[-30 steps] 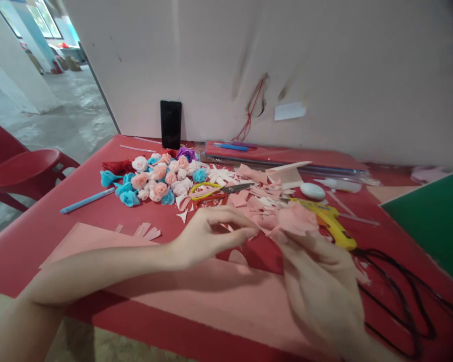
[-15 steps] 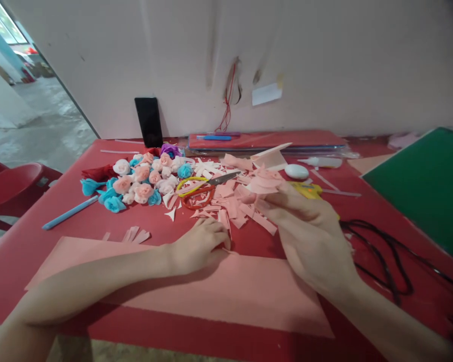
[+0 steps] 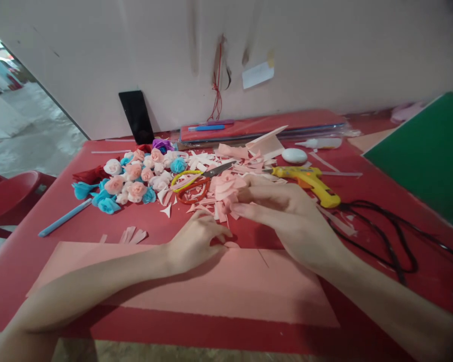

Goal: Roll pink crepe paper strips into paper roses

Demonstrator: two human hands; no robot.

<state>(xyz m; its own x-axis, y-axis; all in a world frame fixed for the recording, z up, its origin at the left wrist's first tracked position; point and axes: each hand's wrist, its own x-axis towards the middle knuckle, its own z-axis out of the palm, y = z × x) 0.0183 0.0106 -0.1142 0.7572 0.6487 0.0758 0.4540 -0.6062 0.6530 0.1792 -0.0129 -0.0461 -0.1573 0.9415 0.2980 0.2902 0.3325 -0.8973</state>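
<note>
Between the thumb and fingers of my right hand (image 3: 298,221) is a pink paper flower (image 3: 226,186), held up in front of loose paper scraps. My left hand (image 3: 196,239) rests at the far edge of a pink paper sheet (image 3: 196,291), fingers curled, with a small pink paper piece (image 3: 232,245) at its thumb and fingertips. A thin dark line shows on the sheet between the hands. Scissors (image 3: 192,183) with yellow and orange handles lie on the scraps just beyond.
Finished paper flowers (image 3: 136,173) cluster at left beside a blue pen (image 3: 65,217). A yellow glue gun (image 3: 309,181) with a black cord (image 3: 385,241) lies at right, near a glue bottle (image 3: 324,144) and a white oval object (image 3: 294,156). A phone (image 3: 136,116) leans on the wall.
My right hand has moved left and slightly down with the pink flower, closer to my left hand, uncovering the glue gun. The view has shifted a little; my left hand stays near the sheet's edge.
</note>
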